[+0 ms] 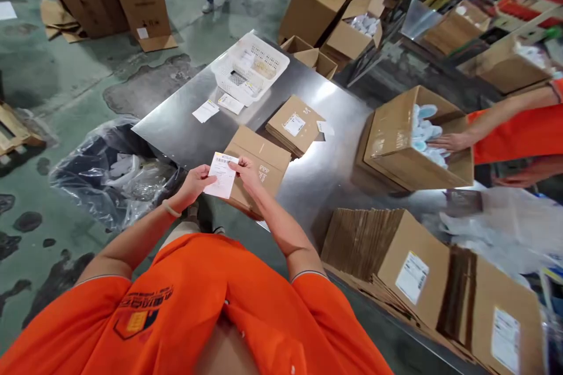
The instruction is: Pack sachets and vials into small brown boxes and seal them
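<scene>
White label point(221, 178) between hands point(194, 184), apparently paper

White label point(220, 176): one rectangular sheet, printed side up, barcode along the upper part, smaller lines of text below, ample blank area toward the lower end. Sheet appears flat, turned slightly from square. Left hand point(196, 183) grips its left edge; right hand point(247, 173) grips it near the upper right corner, thumb over the printed face. Wording too small to read. Brown carton point(251, 149): cardboard, folded flat, seam visible across the upper face, dark printed marks toward its right side. It lies at the near edge of the bench point(178, 123), partly hidden behind the label and the right hand.
</scene>
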A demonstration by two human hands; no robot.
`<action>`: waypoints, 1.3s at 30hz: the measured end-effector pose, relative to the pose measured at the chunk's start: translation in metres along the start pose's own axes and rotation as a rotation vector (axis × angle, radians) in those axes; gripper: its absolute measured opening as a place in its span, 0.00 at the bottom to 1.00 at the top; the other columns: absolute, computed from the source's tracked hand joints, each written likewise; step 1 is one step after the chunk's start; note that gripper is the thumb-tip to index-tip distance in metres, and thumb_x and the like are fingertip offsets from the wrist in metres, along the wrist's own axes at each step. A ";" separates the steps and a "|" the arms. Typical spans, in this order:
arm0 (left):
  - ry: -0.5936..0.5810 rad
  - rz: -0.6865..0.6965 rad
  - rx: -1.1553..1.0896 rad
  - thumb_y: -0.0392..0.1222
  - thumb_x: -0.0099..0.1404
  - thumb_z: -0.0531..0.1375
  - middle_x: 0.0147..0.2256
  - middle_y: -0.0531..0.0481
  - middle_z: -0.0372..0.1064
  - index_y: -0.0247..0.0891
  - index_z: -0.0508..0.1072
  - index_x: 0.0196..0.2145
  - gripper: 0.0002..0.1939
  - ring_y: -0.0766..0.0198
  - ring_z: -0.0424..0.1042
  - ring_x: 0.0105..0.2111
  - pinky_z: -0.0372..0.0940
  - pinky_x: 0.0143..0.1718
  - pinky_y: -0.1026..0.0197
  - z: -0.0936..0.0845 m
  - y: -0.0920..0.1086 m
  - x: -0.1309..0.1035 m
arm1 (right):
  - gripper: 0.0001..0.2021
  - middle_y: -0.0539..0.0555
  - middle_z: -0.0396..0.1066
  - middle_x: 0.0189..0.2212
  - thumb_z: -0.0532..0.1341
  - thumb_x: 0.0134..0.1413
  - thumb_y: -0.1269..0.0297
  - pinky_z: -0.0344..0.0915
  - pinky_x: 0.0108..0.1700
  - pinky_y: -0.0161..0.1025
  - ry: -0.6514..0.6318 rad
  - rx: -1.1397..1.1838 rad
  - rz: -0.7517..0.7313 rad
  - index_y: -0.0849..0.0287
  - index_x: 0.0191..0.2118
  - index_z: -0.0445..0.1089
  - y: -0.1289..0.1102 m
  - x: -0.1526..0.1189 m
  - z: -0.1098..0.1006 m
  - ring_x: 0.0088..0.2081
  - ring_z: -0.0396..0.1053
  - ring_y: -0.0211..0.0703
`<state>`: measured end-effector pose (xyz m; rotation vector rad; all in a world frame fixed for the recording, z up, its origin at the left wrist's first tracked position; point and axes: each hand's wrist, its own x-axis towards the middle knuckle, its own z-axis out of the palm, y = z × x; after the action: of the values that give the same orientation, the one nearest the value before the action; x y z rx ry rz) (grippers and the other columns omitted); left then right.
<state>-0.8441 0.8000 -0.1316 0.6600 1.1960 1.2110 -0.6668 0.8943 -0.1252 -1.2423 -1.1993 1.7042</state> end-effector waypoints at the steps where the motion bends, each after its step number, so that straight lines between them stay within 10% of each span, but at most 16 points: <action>1: -0.003 0.001 0.006 0.55 0.42 0.84 0.29 0.50 0.82 0.38 0.80 0.34 0.28 0.57 0.81 0.30 0.76 0.35 0.58 -0.004 0.002 0.004 | 0.32 0.43 0.60 0.18 0.82 0.31 0.43 0.53 0.30 0.35 0.002 0.011 -0.001 0.53 0.20 0.58 -0.001 0.004 0.004 0.25 0.53 0.35; 19: 0.049 -0.020 -0.013 0.52 0.36 0.86 0.30 0.49 0.84 0.37 0.79 0.35 0.33 0.57 0.82 0.29 0.78 0.36 0.56 -0.052 0.043 0.101 | 0.28 0.43 0.65 0.21 0.80 0.50 0.44 0.58 0.30 0.33 0.126 0.021 0.129 0.54 0.26 0.64 -0.031 0.081 0.043 0.27 0.61 0.35; 25: 0.089 0.001 -0.023 0.47 0.33 0.87 0.33 0.47 0.84 0.36 0.76 0.32 0.33 0.57 0.82 0.31 0.79 0.38 0.54 -0.044 0.048 0.110 | 0.31 0.42 0.67 0.22 0.86 0.40 0.47 0.59 0.30 0.32 0.132 0.017 0.149 0.54 0.27 0.64 -0.036 0.093 0.038 0.26 0.61 0.33; 34: 0.078 0.128 0.187 0.59 0.50 0.79 0.24 0.51 0.76 0.38 0.82 0.26 0.21 0.63 0.70 0.23 0.64 0.23 0.63 -0.071 0.055 0.087 | 0.23 0.46 0.80 0.30 0.85 0.33 0.58 0.68 0.35 0.35 0.009 0.082 0.140 0.55 0.34 0.76 -0.035 0.063 0.032 0.32 0.73 0.38; 39: 0.184 0.456 0.467 0.52 0.53 0.78 0.30 0.47 0.81 0.42 0.86 0.28 0.13 0.51 0.81 0.39 0.77 0.46 0.52 -0.093 0.078 0.071 | 0.24 0.46 0.78 0.26 0.85 0.31 0.61 0.70 0.35 0.37 -0.101 0.035 0.165 0.55 0.36 0.78 -0.017 0.013 0.030 0.30 0.74 0.41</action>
<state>-0.9643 0.8712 -0.1136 1.2409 1.5567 1.3977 -0.6987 0.9037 -0.1096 -1.2776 -1.1470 1.9200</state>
